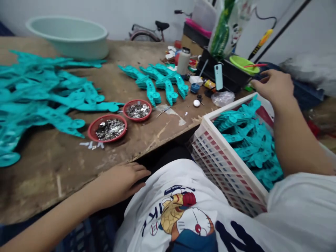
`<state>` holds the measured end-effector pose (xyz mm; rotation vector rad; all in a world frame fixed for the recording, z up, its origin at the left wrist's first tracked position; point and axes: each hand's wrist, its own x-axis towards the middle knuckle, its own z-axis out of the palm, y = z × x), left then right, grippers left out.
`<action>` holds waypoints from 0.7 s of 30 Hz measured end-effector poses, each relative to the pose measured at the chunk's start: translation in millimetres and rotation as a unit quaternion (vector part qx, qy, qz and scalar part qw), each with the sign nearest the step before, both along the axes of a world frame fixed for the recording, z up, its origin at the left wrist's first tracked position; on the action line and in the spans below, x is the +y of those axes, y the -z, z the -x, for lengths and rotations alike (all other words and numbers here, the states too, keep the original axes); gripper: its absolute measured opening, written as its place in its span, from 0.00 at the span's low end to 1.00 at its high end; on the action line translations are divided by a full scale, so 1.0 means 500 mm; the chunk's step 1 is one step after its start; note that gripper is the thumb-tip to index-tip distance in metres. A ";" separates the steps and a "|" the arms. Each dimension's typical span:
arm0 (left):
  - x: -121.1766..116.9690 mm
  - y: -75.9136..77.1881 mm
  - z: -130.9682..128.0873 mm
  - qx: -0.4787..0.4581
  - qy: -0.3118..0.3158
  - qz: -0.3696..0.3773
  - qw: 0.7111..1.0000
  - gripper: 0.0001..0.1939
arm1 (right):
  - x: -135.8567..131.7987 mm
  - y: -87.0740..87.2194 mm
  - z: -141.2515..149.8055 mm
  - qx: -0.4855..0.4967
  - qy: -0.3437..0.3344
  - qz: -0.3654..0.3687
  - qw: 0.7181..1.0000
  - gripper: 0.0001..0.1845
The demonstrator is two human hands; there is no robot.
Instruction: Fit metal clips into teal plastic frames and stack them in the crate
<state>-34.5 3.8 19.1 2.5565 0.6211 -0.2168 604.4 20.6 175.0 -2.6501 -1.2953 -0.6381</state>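
Note:
My left hand (123, 180) rests on the near edge of the worn wooden table (78, 168), fingers together and lying flat, holding nothing. My right hand (274, 85) reaches over the far rim of a white slatted crate (225, 164) at my right; its fingers curl down near the rim and what they touch is hidden. The crate is filled with teal plastic parts (249, 140). More teal parts lie in a big heap (39, 98) at the table's left and a smaller group (157, 80) near the middle.
Two red dishes (110, 128) (137, 110) of small shiny metal pieces stand mid-table. A pale green basin (70, 35) sits at the back left. A white bottle (183, 60), a phone (218, 77), a green bowl (244, 64) and clutter crowd the back right.

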 end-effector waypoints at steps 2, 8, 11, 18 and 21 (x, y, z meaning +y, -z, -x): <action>-0.003 0.000 -0.003 0.000 0.008 0.001 1.000 0.17 | 0.044 -0.017 0.088 0.063 -0.144 -0.025 0.987 0.24; -0.015 0.010 -0.005 0.009 0.012 0.003 1.000 0.11 | 0.355 0.004 0.419 0.092 -0.417 0.215 0.878 0.44; -0.015 0.000 -0.009 0.046 0.007 0.009 0.999 0.11 | 0.577 0.064 0.542 0.089 -0.435 0.274 0.853 0.56; -0.029 -0.015 -0.011 0.016 -0.003 0.046 0.999 0.12 | 0.893 0.223 0.648 0.072 -0.411 0.397 0.817 0.75; -0.042 0.012 -0.014 -0.025 -0.008 -0.012 1.000 0.09 | 0.932 0.273 0.644 0.081 -0.410 0.437 0.796 0.64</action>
